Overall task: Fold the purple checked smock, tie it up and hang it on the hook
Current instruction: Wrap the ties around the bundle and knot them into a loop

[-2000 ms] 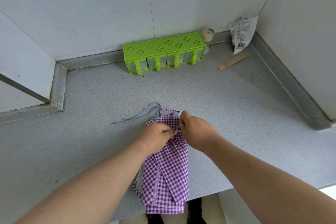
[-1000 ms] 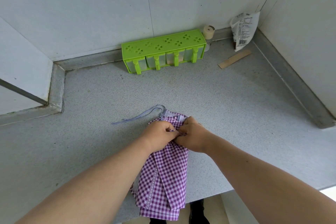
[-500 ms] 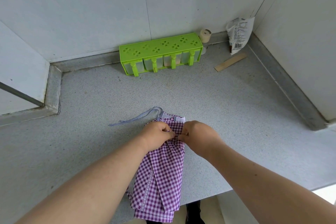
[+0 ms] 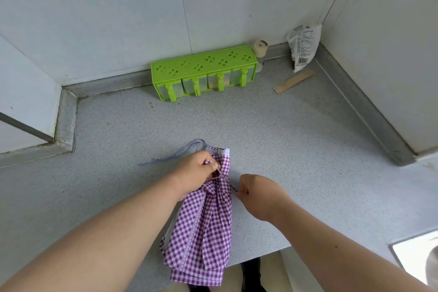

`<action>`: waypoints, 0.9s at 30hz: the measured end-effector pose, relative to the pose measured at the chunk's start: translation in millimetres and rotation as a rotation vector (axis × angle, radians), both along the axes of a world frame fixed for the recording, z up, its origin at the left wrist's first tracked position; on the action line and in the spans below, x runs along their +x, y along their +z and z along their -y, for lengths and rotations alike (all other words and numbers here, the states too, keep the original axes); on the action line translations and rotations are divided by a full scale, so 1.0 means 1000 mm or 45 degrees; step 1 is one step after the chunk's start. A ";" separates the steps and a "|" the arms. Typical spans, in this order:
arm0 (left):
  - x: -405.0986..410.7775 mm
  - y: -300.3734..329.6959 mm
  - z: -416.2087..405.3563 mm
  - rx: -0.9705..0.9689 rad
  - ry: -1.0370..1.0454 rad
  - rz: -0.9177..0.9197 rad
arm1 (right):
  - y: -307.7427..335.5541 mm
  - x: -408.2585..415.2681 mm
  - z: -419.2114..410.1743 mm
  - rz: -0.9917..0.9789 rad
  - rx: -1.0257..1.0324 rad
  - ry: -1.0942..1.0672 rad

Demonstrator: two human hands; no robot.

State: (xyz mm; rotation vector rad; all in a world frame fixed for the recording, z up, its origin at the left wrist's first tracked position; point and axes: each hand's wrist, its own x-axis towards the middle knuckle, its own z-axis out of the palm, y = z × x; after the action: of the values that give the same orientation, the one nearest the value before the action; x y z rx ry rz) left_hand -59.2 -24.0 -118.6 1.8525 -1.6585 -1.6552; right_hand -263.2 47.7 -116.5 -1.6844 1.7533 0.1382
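Observation:
The purple checked smock (image 4: pixel 201 227) lies folded into a long strip on the grey counter (image 4: pixel 284 137), its lower end hanging over the front edge. A thin tie cinches it near the top. My left hand (image 4: pixel 198 170) pinches the tie at the cinched spot. To the right, my right hand (image 4: pixel 258 191) grips the tie's other end and holds it taut. A pale blue strap (image 4: pixel 173 155) loops out from the smock's top toward the left. No hook is in view.
A green spice rack (image 4: pixel 203 72) stands against the back wall. Right of it are a small jar (image 4: pixel 260 51), a white packet (image 4: pixel 304 46) and a flat wooden stick (image 4: pixel 294 82). Walls close the counter at the back and right; a step rises at the left.
My hands were together on the smock's top. My right hand has now drawn away to the right with the tie end, and the fabric has gathered at the cinched spot.

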 end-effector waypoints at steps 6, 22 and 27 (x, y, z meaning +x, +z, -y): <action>-0.015 0.009 -0.010 0.080 -0.085 -0.084 | -0.009 -0.004 -0.002 -0.073 0.058 0.033; -0.029 0.022 -0.019 -0.175 -0.101 0.170 | -0.003 0.012 -0.001 0.039 -0.047 0.007; -0.034 0.016 -0.020 -0.162 0.008 0.180 | -0.002 0.010 -0.001 0.004 0.008 0.070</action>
State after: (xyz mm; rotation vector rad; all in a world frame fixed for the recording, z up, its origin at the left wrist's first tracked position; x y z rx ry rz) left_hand -93.1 -3.6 -103.0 1.9492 -1.7649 -1.4096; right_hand -253.0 48.6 -118.3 -1.7281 1.7034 0.1657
